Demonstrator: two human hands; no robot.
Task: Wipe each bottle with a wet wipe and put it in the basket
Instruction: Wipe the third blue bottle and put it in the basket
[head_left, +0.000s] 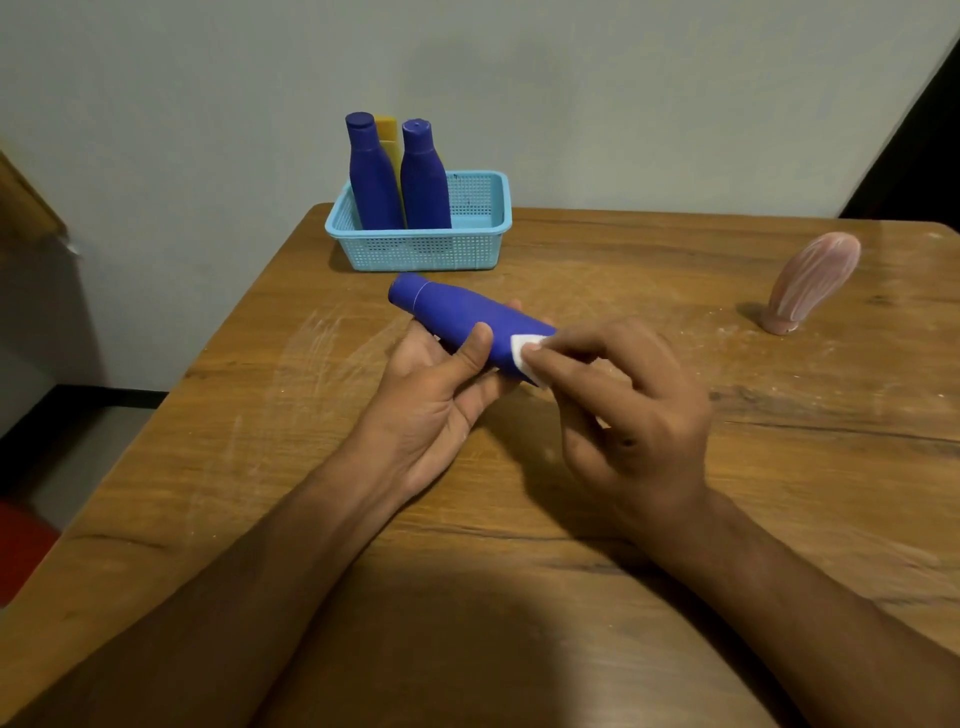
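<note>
A blue bottle (457, 317) lies tilted across my left hand (436, 395), cap pointing up and left, above the table's middle. The left thumb curls over its body and the fingers cradle it from below. My right hand (623, 415) pinches a small white wet wipe (527, 351) against the bottle's lower end. Behind them, a light blue perforated basket (483, 244) stands at the table's far edge. Upright in its left part are two blue bottles (371, 176) (425, 182), with a yellow bottle (388, 137) partly hidden behind them.
A pink ribbed bottle (810, 283) stands leaning on the wooden table (727, 493) at the far right. The grey wall rises just behind the basket. The table's left edge drops to the floor, where something red (21, 551) sits.
</note>
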